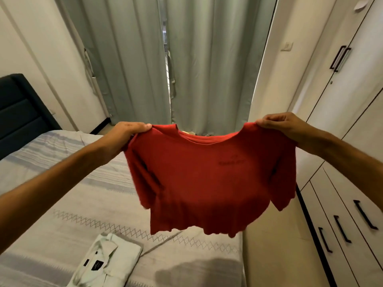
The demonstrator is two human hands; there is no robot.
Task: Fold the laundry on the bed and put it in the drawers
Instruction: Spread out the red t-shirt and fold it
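A red T-shirt [209, 183] hangs spread out in the air above the bed [68, 199]. My left hand [126, 134] pinches its left shoulder and my right hand [281, 125] pinches its right shoulder. The neckline sags between the hands and the hem dangles just over the bedspread. A folded pale-green collared shirt [107, 264] lies on the bed near the bottom edge of the view. The drawers [342, 228], with black handles, stand at the lower right, all shut.
Tall white wardrobe doors [350, 83] rise above the drawers on the right. Grey-green curtains [186, 59] cover the far wall. A dark headboard [18, 108] stands at the left. A narrow strip of floor [273, 245] runs between bed and drawers.
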